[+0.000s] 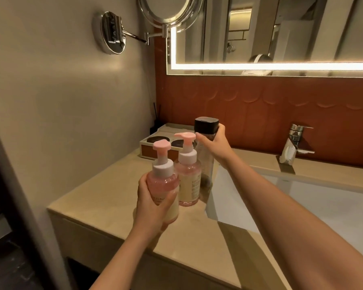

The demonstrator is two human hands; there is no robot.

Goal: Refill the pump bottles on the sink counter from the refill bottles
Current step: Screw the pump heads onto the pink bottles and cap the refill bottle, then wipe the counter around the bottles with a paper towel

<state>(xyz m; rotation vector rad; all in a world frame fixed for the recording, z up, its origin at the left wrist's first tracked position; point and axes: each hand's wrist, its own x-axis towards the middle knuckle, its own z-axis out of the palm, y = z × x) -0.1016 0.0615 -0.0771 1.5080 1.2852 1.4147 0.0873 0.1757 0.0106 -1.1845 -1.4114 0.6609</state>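
— Now, what has each hand got?

— The left hand [153,204] is wrapped round the nearer round clear pump bottle of pink liquid, with its white collar and pink pump head [162,181], close to the front edge of the beige stone sink counter [105,197]. I cannot tell whether its base rests on the stone or is just lifted. The right hand [215,146] grips the tall clear refill bottle with the black square cap [205,128] high on its shoulder. That bottle seems to stand by the corner of the white sink basin [302,206].

— And the other one?

— The matching second pink pump bottle [188,178] stands on the counter between those two, close against both.

— So how would you open up?

— I judge nothing is open yet: both pump heads are on and the black cap looks closed. Set the held pump bottle flat and pin it low with the left hand. That frees the right to twist off the white collar. Keep the refill bottle back from the basin edge. Lift the pump tube straight out so it drips into the neck, then pour slowly, because that neck looks narrow.
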